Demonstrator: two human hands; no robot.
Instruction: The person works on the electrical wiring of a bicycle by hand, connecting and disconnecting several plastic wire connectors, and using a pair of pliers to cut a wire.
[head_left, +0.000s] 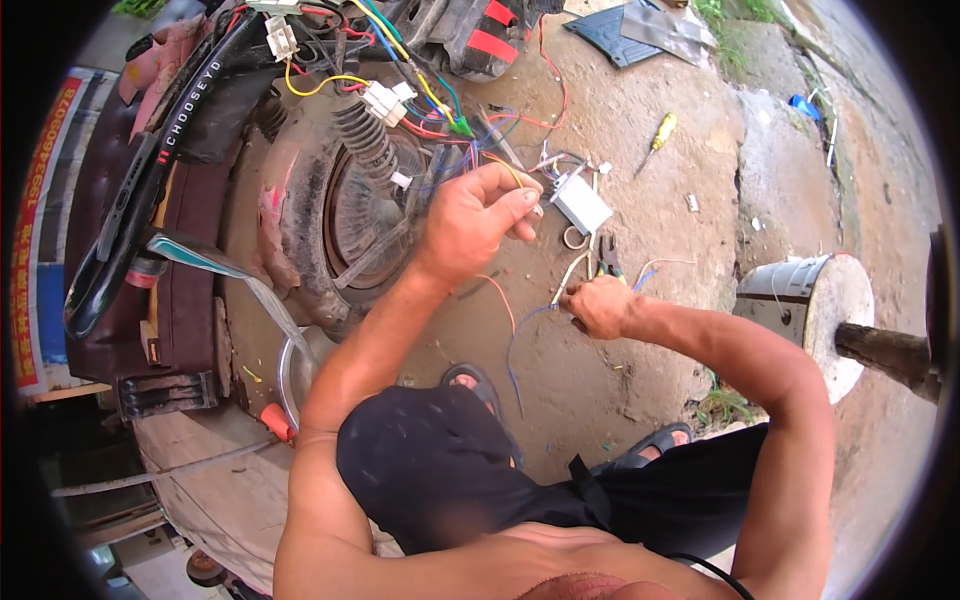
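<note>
My left hand (pixel 480 215) is raised beside the scooter's rear wheel (pixel 350 210). Its thumb and fingertips pinch a thin orange-yellow wire (pixel 507 167), whose end is mostly hidden. Lower and to the right, my right hand (pixel 600 306) is close to the ground with its fingers curled over the handles of a pair of pliers (pixel 609 258). The plier jaws point away from me. Between the two hands lie a white box-shaped electrical unit (pixel 582 205) with thin leads and a roll of tape (pixel 575 237). A blue wire (pixel 515 352) trails along the ground left of my right hand.
Wires and white connectors (pixel 385 102) hang from the scooter at upper left. A yellow screwdriver (pixel 658 138) lies on the concrete. To the right stands a white bucket (pixel 800 295) with a round lid. Dark panels (pixel 625 35) lie at the back; an orange cup (pixel 278 422) is at left.
</note>
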